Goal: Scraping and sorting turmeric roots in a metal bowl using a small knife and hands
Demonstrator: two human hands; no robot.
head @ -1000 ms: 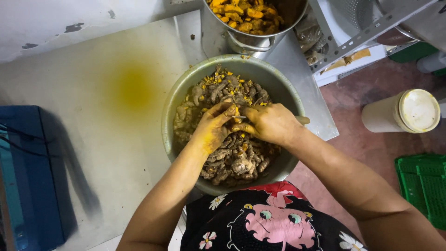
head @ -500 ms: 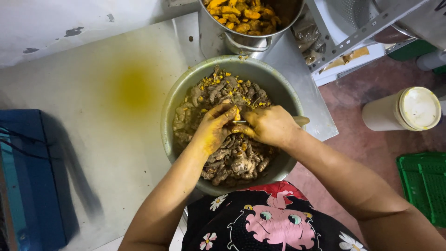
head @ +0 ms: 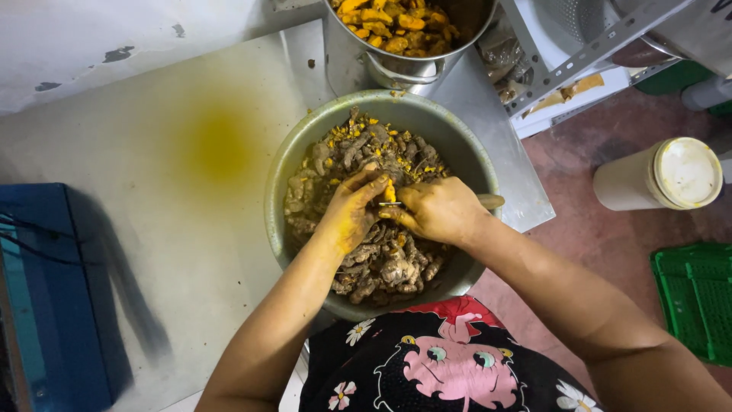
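Head view: orange-yellow turmeric piece [head: 390, 191], half peeled, pinched by both stained hands.

Soft, even light is falling from above as I am looking down; my arm is casting a faint shadow beside the blue box [head: 46, 297]. Edges are bowing slightly, focus staying sharp.

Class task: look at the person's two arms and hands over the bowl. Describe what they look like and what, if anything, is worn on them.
Both arms are bare to beyond the elbows: no sleeves, gloves, watch or bracelets show. The left hand has yellow staining across its fingers and back. The right hand shows fainter yellow smears on its fingers. No rings are visible on either.
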